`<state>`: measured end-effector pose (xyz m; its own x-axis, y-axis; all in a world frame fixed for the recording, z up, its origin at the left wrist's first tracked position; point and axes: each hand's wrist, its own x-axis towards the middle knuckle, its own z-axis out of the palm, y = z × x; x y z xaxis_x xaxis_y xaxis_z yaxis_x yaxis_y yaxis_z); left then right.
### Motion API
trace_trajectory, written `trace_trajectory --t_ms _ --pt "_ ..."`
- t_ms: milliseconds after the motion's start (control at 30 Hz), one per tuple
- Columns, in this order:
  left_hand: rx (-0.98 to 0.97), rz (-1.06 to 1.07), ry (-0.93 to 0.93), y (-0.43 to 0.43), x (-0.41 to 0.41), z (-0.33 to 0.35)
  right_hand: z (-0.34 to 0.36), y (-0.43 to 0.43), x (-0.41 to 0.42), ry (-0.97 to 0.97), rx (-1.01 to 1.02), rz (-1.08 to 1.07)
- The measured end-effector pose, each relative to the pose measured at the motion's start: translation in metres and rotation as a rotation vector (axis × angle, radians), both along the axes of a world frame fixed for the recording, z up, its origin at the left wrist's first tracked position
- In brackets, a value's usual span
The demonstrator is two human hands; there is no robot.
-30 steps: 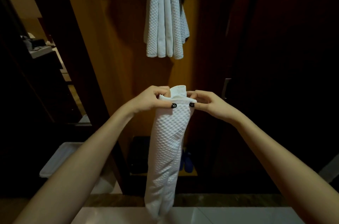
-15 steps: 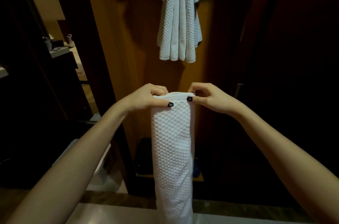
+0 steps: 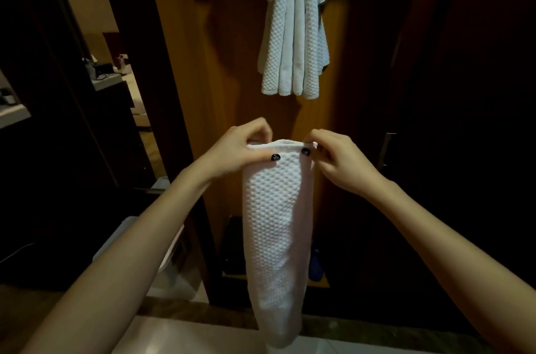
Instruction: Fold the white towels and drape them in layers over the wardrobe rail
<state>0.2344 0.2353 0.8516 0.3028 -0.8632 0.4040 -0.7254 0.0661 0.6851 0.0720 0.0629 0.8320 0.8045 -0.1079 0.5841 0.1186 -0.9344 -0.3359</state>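
- The towel [image 3: 275, 208] is dead centre of the frame, a narrow folded strip of white waffle weave hanging straight down from the two hands.
- Its top edge is a smooth hem, held roughly level just above the middle of the frame; its lower end reaches almost to the bottom edge, in front of the pale floor [image 3: 188, 336].
- The left hand [image 3: 235, 150] grips the top left corner, thumb with a dark nail flat on the front face and fingers curled over behind the hem.
- The right hand [image 3: 339, 162] pinches the top right corner the same way: dark-nailed thumb in front, fingers bent round the back.
- Both bare forearms run in from the lower corners of the frame, and the hands sit just apart with the hem stretched between them.
- Straight above, at top centre, the hung towels [image 3: 293, 43] are gathered in a bunch, with ruffled folds fanning out at the top and waffle lengths dropping below; the top runs out of frame.
- Behind them is the wardrobe's orange-brown wood panel [image 3: 203, 92].
- Lower down, right of the held strip, something blue [image 3: 316, 266] sits on a low shelf, too dim to name.
- At lower left stands a white bin [image 3: 121, 237], partly behind the left forearm.
- At far left, a dim room with a counter [image 3: 110, 80].
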Motion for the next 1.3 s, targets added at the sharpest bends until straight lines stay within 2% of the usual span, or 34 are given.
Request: trace_trajectory --t_ms 100,200,433,767,967,1133,1300 --pt "0.018 -0.028 -0.13 0.005 0.004 0.005 0.002 0.002 0.0 -0.068 -0.033 -0.041" --pt "-0.038 0.017 -0.166 0.01 0.008 0.001 0.004 0.002 -0.003 -0.088 0.091 -0.038" --pt "0.045 0.021 -0.032 0.014 0.011 -0.007 0.01 -0.006 -0.008 -0.035 0.143 -0.017" --pt "0.07 -0.042 -0.037 -0.001 0.007 -0.019 0.023 -0.017 -0.017 0.221 0.074 -0.116" --pt "0.12 0.074 -0.117 -0.004 0.018 -0.024 0.033 -0.022 -0.029 0.287 0.073 -0.121" --pt "0.141 0.081 -0.189 -0.012 0.01 -0.025 0.021 -0.02 -0.029 0.242 0.079 -0.138" --pt "0.247 0.301 -0.357 -0.017 0.007 -0.022 0.02 -0.019 -0.025 0.291 -0.045 -0.229"
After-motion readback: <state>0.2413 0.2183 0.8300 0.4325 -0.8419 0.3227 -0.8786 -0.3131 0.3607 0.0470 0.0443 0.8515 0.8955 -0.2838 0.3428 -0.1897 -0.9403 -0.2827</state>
